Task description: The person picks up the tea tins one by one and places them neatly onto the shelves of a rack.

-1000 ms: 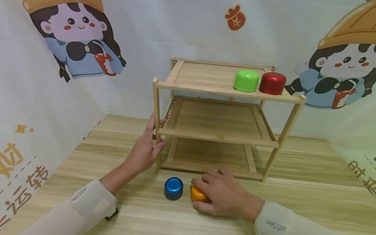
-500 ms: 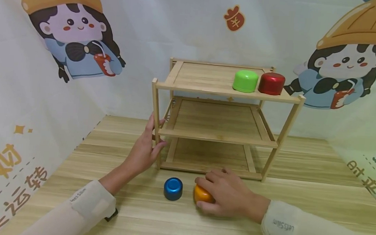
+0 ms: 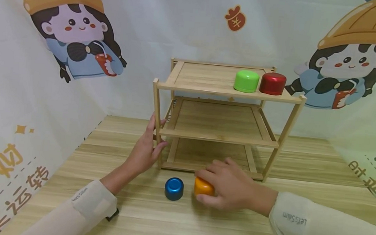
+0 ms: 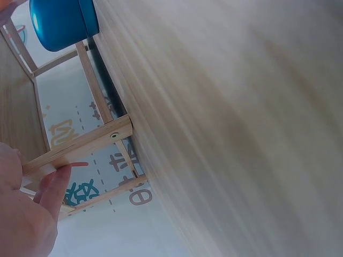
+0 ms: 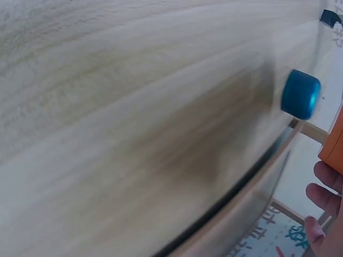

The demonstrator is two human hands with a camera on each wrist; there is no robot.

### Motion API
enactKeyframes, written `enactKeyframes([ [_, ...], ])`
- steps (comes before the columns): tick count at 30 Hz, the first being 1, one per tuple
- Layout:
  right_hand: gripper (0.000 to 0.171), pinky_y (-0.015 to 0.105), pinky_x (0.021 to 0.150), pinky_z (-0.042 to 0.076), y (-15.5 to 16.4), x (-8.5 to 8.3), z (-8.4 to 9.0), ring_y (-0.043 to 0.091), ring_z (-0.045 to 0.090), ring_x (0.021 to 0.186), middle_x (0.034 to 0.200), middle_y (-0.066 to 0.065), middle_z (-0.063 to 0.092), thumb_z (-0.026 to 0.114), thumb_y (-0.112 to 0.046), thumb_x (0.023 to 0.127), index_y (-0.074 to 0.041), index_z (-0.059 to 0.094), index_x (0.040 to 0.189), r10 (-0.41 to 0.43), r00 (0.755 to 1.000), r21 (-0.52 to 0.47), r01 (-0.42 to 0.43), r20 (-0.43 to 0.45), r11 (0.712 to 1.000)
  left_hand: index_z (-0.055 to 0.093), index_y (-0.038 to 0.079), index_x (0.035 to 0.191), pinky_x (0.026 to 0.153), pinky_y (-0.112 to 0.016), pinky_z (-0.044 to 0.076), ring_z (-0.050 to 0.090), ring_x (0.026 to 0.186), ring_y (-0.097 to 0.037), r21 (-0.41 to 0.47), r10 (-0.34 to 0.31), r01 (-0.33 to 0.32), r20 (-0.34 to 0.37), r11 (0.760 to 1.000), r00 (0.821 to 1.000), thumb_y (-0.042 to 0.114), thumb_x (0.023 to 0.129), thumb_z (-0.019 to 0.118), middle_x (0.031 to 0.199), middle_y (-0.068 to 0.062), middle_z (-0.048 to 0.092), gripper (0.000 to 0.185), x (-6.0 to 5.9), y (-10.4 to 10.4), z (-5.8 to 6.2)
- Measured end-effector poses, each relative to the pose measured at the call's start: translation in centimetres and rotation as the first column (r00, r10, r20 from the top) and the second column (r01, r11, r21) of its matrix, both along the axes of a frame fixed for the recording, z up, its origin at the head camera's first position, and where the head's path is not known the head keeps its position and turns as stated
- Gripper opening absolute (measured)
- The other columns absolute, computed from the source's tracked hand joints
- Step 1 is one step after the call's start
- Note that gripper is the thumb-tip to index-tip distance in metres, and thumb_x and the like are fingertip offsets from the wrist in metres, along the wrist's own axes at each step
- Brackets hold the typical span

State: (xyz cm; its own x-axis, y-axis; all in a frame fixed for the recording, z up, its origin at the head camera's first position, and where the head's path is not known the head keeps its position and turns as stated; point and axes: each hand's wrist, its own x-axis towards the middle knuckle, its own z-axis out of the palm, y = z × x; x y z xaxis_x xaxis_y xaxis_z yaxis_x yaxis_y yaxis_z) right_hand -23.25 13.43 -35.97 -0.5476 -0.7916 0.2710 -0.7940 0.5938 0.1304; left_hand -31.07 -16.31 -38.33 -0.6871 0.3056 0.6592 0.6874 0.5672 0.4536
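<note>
My left hand (image 3: 143,149) grips the front left post of a three-tier wooden shelf rack (image 3: 219,137); in the left wrist view, thumb and fingers (image 4: 55,193) lie around that post. With the fingers of my right hand (image 3: 232,186) curled over it, a small rounded orange canister (image 3: 204,186) is held just in front of the bottom tier. The right wrist view has the orange canister (image 5: 334,147) raised off the tabletop, cut by the frame edge. To its left a blue canister (image 3: 174,188) stands on the table. The palm side of my right hand is hidden.
A green canister (image 3: 246,81) and a red canister (image 3: 273,84) stand side by side at the right of the top tier. Nothing is visible on the middle and bottom tiers. Printed cloth (image 3: 194,27) hangs behind the wood-grain table (image 3: 312,213).
My right hand has shifted slightly right, then raised the orange canister off the table toward the rack. My left hand has stayed on the post.
</note>
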Motion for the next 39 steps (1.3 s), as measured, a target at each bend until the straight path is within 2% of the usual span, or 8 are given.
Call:
enactKeyframes([
  [4, 0.05, 0.03, 0.072, 0.039, -0.1, -0.1, 1.4, 0.009, 0.053, 0.083, 0.092, -0.011, 0.064, 0.058, -0.061, 0.094, -0.025, 0.065, 0.128, 0.013, 0.999, 0.001, -0.013, -0.051, 1.0, -0.006, 0.019, 0.164, 0.064, -0.029, 0.063, 0.071, 0.096, -0.033, -0.001, 0.004, -0.004, 0.002, 1.0, 1.0, 0.0, 0.096, 0.067, 0.159, -0.015, 0.042, 0.102, -0.1, 0.0, 0.0],
  [7, 0.048, 0.029, 0.071, 0.038, -0.2, -0.2, 2.5, 0.009, 0.053, 0.082, 0.091, -0.011, 0.064, 0.059, -0.06, 0.093, -0.025, 0.066, 0.125, 0.021, 0.997, 0.008, -0.021, -0.079, 1.0, -0.006, 0.019, 0.164, 0.064, -0.029, 0.063, 0.071, 0.096, -0.033, -0.004, 0.009, -0.009, 0.001, 1.0, 1.0, 0.0, 0.096, 0.068, 0.159, -0.014, 0.043, 0.102, -0.1, 0.0, -0.1],
  [10, 0.047, 0.032, 0.073, 0.041, -0.2, -0.2, 3.7, 0.01, 0.054, 0.084, 0.093, -0.01, 0.065, 0.059, -0.059, 0.094, -0.025, 0.065, 0.125, 0.02, 0.997, 0.012, -0.019, -0.072, 1.0, -0.006, 0.019, 0.164, 0.064, -0.028, 0.063, 0.071, 0.096, -0.033, -0.004, 0.007, -0.007, -0.001, 1.0, 1.0, -0.001, 0.096, 0.068, 0.159, -0.014, 0.043, 0.102, -0.1, 0.0, -0.1],
  [16, 0.048, 0.044, 0.086, 0.052, -0.2, -0.5, 6.4, 0.013, 0.06, 0.091, 0.1, -0.008, 0.068, 0.058, -0.058, 0.094, -0.024, 0.065, 0.126, 0.031, 0.997, 0.013, -0.031, -0.063, 0.999, -0.006, 0.019, 0.164, 0.064, -0.028, 0.063, 0.071, 0.095, -0.033, -0.001, 0.001, -0.001, -0.007, 1.0, 1.0, -0.002, 0.095, 0.067, 0.159, -0.015, 0.043, 0.103, -0.1, 0.0, 0.0],
  [19, 0.048, 0.044, 0.084, 0.051, -0.2, -0.7, 7.6, 0.014, 0.062, 0.095, 0.104, -0.006, 0.07, 0.06, -0.058, 0.093, -0.023, 0.066, 0.126, 0.045, 0.996, 0.014, -0.044, -0.073, 0.999, -0.006, 0.019, 0.164, 0.064, -0.029, 0.063, 0.071, 0.095, -0.033, -0.003, 0.006, -0.006, -0.004, 1.0, 1.0, -0.002, 0.095, 0.068, 0.159, -0.014, 0.043, 0.103, -0.1, 0.0, 0.0],
  [26, 0.049, 0.036, 0.079, 0.044, 0.0, -1.1, 10.4, 0.013, 0.056, 0.093, 0.1, -0.008, 0.067, 0.058, -0.06, 0.093, -0.026, 0.064, 0.127, 0.041, 0.998, 0.034, -0.039, -0.056, 0.999, -0.006, 0.02, 0.164, 0.065, -0.03, 0.063, 0.071, 0.097, -0.033, -0.006, 0.012, -0.012, 0.009, 1.0, 1.0, -0.002, 0.095, 0.068, 0.159, -0.013, 0.042, 0.103, 0.0, 0.0, 0.1],
  [39, 0.046, 0.035, 0.077, 0.041, 0.5, -1.8, 14.9, 0.014, 0.054, 0.09, 0.1, -0.007, 0.067, 0.061, -0.056, 0.091, -0.024, 0.066, 0.124, 0.045, 0.996, -0.016, -0.047, -0.081, 0.999, -0.005, 0.018, 0.164, 0.066, -0.032, 0.064, 0.071, 0.095, -0.033, -0.011, 0.005, -0.006, -0.015, 1.0, 1.0, -0.001, 0.095, 0.068, 0.158, -0.014, 0.043, 0.103, 0.0, 0.0, 0.0],
])
